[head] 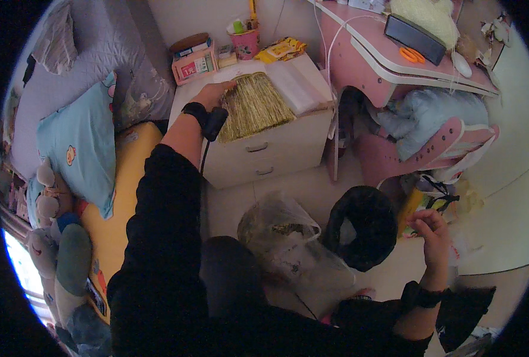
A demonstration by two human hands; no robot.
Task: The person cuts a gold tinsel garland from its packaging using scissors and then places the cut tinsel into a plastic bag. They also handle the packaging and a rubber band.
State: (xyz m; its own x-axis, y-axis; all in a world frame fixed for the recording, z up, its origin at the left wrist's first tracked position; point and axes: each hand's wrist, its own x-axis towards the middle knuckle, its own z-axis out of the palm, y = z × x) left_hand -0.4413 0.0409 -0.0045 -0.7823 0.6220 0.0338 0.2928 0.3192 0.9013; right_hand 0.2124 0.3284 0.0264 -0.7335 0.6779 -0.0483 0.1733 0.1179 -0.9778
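A flat bundle of gold metallic tinsel fringe (257, 107) lies on top of a white drawer cabinet (264, 156), its strands reaching over the front edge. My left hand (215, 94) touches the bundle's upper left corner; whether the fingers grip it is hidden. Beside the bundle is a stack of clear plastic sleeves (298, 87). My right hand (431, 234) hovers at the right with bent fingers, the thumb apart from them and nothing visible between. Nearest to it are a black-lined waste bin (382, 227) and a yellow printed bag (409, 207).
On the floor before me sits a clear plastic bag (286, 241) with gold material inside. A pink desk (362, 67) holds orange-handled scissors (411, 55) and a dark case (413, 38). A pink chair (447, 138) stands below. Left is a bed with a blue pillow (81, 143).
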